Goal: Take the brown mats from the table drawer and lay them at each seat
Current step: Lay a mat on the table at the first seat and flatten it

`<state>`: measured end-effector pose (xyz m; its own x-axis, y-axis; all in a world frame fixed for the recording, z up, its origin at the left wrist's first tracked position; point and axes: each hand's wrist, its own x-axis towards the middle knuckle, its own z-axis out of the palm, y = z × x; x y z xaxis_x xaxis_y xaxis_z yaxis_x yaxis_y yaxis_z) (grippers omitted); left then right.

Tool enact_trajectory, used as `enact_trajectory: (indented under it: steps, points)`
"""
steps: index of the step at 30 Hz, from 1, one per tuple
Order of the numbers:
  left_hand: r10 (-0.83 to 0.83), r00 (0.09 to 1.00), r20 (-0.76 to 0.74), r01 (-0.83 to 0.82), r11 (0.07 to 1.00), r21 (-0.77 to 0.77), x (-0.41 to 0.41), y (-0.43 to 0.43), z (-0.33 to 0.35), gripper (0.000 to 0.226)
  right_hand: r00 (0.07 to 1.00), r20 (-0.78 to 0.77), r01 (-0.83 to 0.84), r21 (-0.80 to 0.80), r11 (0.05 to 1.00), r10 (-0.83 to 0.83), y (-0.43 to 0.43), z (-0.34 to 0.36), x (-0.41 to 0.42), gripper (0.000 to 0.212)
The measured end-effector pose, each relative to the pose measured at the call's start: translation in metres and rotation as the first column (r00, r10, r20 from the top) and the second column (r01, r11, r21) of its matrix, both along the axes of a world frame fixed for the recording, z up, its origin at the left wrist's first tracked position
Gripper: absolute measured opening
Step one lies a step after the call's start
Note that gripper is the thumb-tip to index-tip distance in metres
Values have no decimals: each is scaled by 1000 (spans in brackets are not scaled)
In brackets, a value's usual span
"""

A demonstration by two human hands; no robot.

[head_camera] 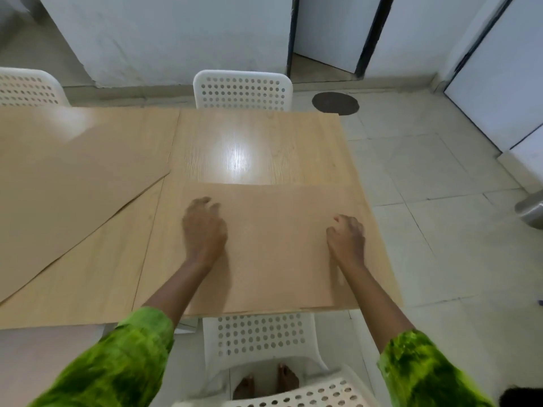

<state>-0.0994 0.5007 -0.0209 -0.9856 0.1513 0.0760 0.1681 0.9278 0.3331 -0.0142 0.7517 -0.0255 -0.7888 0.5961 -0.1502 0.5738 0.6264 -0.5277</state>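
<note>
A brown mat (273,259) lies flat on the near right end of the wooden table (258,148), its front edge along the table's edge. My left hand (204,227) rests on the mat's left part with its fingers loosely curled. My right hand (346,239) presses on the mat's right part, fingers curled under. Neither hand holds anything. A second brown mat (73,177) lies at an angle over the table's left part. No drawer shows from here.
A white perforated chair (244,89) stands at the table's far side, another (26,86) at the far left, and one (258,339) right below me at the near edge. A round dark floor cover (335,103) and a metal bin (533,208) are on the tiled floor to the right.
</note>
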Motion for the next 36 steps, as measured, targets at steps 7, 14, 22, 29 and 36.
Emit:
enact_trajectory:
  steps: [7, 14, 22, 29, 36]
  points:
    - [-455, 833, 315, 534, 811, -239, -57, 58, -32, 81, 897, 117, -433, 35, 900, 427, -50, -18, -90, 51]
    - [-423, 881, 210, 468, 842, -269, -51, 45, -54, 79, 856, 219, -510, 204, 836, 469, -48, -47, -81, 56]
    - [-174, 974, 144, 207, 943, -261, -64, -18, -55, 76, 944, 287, -240, 266, 934, 161, 53, -50, -55, 60]
    - [-231, 965, 127, 255, 939, -230, -25, 0, -33, 78, 938, 211, -318, 203, 926, 275, -13, -28, -21, 59]
    - [-296, 936, 191, 333, 919, -209, 86, 19, -56, 74, 879, 218, -461, 155, 874, 424, -101, -39, 42, 66]
